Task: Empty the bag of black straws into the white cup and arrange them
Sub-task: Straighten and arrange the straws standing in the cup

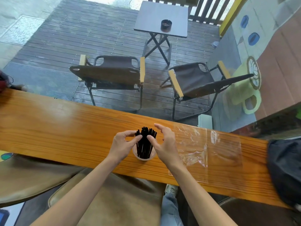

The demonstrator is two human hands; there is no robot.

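My left hand [121, 144] pinches the black straws [145, 142] standing in the cup [144, 158] on the counter [65, 128]; my right hand [164, 142], fingers loosely spread, touches them with its thumb.

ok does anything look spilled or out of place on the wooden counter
Nothing spilled: the black straws all stand in the white cup. The only stray thing is the empty clear plastic bag, lying crumpled flat on the wooden counter right of the cup.
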